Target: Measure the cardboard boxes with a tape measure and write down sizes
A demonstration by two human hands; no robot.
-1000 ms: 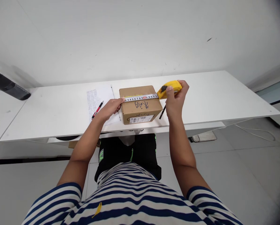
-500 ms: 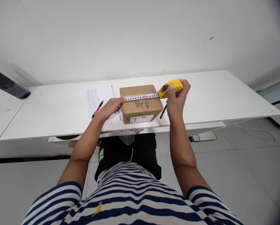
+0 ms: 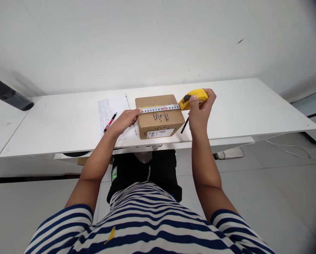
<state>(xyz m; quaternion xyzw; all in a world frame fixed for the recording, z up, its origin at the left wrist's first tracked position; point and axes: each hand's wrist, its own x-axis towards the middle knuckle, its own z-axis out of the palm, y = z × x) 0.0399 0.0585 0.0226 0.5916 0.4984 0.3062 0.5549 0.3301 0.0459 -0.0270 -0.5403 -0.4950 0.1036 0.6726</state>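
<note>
A brown cardboard box (image 3: 160,121) with handwriting on top and a white label (image 3: 160,134) on its near side sits on the white table (image 3: 239,109). Across its top lies the drawn-out blade of a yellow tape measure (image 3: 193,98), its numbers facing up. My left hand (image 3: 126,121) pinches the blade's end at the box's left edge. Just past the right edge, my right hand (image 3: 201,113) is wrapped round the tape measure's case, thumb by its black button.
Left of the box, a red and black pen (image 3: 110,122) rests on written paper (image 3: 103,109). A dark stick (image 3: 184,125), partly hidden, lies right of the box. A black cylinder (image 3: 10,93) stands far left. The wall (image 3: 147,46) rises behind the table.
Almost nothing differs. The view has shifted very slightly; both hands keep their hold on the tape measure and the box stays in place.
</note>
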